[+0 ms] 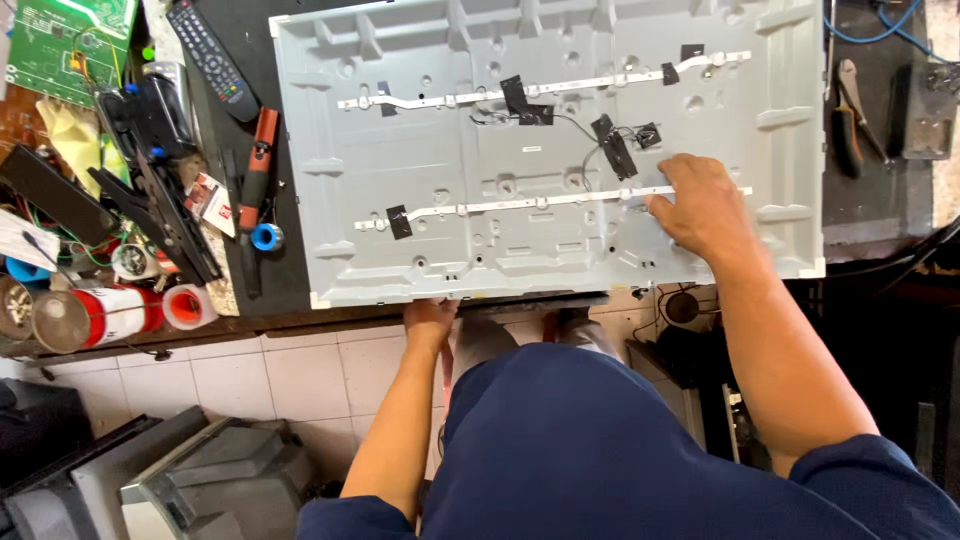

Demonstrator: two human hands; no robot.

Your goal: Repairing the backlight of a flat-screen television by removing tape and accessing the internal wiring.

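Note:
A large grey metal back panel (440,250) lies flat on the dark workbench. Two thin white light strips (520,203) run across it, held with black tape, and thin black wires cross its middle. My right hand (700,205) rests on the panel, fingertips pressing the right end of the lower strip. My left hand (430,320) grips the panel's near edge from below, fingers partly hidden under it. My dark blue trousers fill the lower part of the view.
A remote control (212,60), red-handled tool (260,165), blue tape roll (267,237), red and white can (95,315) and green circuit board (65,45) crowd the left side. Pliers (848,120) lie at the right. Grey casings (200,480) stand on the tiled floor.

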